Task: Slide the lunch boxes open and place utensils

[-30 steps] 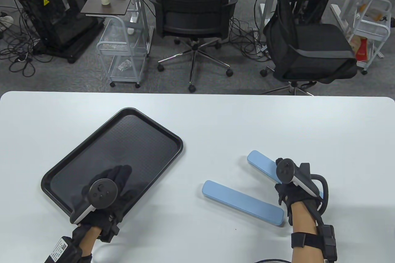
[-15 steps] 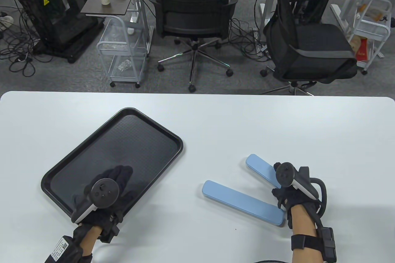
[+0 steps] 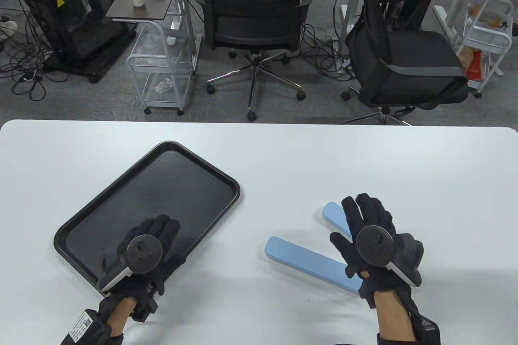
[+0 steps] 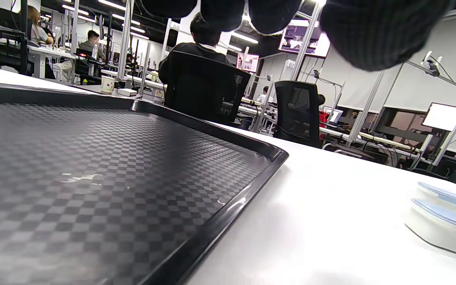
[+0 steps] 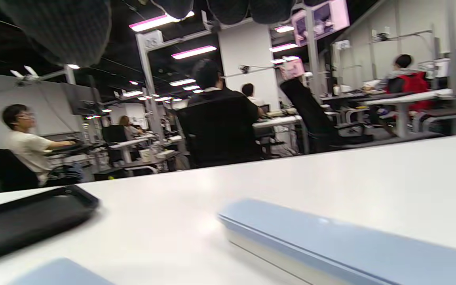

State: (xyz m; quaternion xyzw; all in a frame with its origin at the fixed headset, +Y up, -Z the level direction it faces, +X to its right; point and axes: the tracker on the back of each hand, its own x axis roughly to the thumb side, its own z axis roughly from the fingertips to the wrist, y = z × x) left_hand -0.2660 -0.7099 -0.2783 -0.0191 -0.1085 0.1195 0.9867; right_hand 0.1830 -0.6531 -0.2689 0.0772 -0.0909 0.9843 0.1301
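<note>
Two slim blue lunch boxes are lying on the white counter [image 3: 283, 159], both lids being seen fully closed. The nearer box [image 3: 307, 262] is stretching leftward from under the right hand [image 3: 374, 248]; the farther box [image 3: 334, 215] is lying just beyond it, and most of it is being covered by that hand. The right grip is being held spread, fingers fanned flat above both boxes; whether either lid is being touched cannot be told. The left hand [image 3: 141, 254] is being held over the near corner of the black tray [image 3: 73, 225], its grip loosely spread and nothing being pinched; contact with the tray cannot be confirmed.

Several risks are being judged from this arrangement. With the boxes angled so close at the hand end, the wrong lid could be caught, or both could be dragged together. If a lid is being pushed without the base being braced, the whole box is likely to skate across the smooth counter instead of opening. Too flat a press could jam the slide. The left hand is being kept well apart, so no bracing is being offered. No utensils are being shown.
</note>
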